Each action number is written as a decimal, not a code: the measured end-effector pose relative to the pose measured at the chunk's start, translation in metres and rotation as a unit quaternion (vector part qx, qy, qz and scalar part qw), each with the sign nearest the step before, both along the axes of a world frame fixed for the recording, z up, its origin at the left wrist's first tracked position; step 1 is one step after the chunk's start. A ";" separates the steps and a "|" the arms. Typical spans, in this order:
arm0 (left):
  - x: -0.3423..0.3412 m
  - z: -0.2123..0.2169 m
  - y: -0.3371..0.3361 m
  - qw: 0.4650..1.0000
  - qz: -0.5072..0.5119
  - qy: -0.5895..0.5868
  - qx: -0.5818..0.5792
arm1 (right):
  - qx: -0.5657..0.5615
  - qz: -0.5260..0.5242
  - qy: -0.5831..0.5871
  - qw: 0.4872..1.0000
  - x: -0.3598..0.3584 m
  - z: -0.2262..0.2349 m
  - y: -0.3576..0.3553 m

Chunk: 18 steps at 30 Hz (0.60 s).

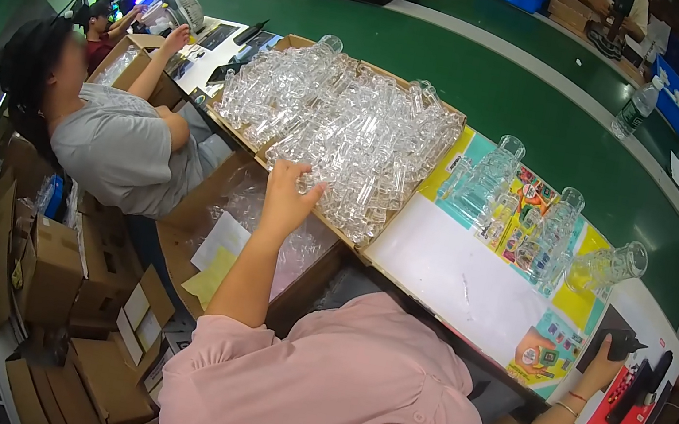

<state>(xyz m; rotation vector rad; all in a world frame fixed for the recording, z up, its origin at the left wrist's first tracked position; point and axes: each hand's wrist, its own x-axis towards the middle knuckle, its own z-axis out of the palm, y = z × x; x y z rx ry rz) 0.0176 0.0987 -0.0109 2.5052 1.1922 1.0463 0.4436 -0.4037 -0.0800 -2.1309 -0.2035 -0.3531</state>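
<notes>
My left hand (292, 195) reaches over the near edge of a shallow cardboard tray (367, 251) heaped with small clear plastic parts (353, 129). Its thumb and fingers are curved and apart, touching or just above the heap; no part is plainly held. Far to the right, my right hand (597, 372) is closed around a small black object with a pointed end (623, 344), whose exact kind I cannot make out. Between my hands, a flat printed board (432, 250) carries clear plastic cup-like pieces (489, 179), some standing and one tilted (614, 262).
A long black device (640, 388) lies on a red and white box right of my right hand. Behind runs a green conveyor belt (439, 45) with a water bottle (637, 107). A seated co-worker (122, 140) is at the left, near stacked cardboard boxes (111, 264).
</notes>
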 end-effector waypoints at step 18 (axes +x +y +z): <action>0.078 0.060 -0.105 0.822 -0.248 -0.358 -0.367 | 0.348 0.091 -0.004 0.933 -0.095 0.076 0.040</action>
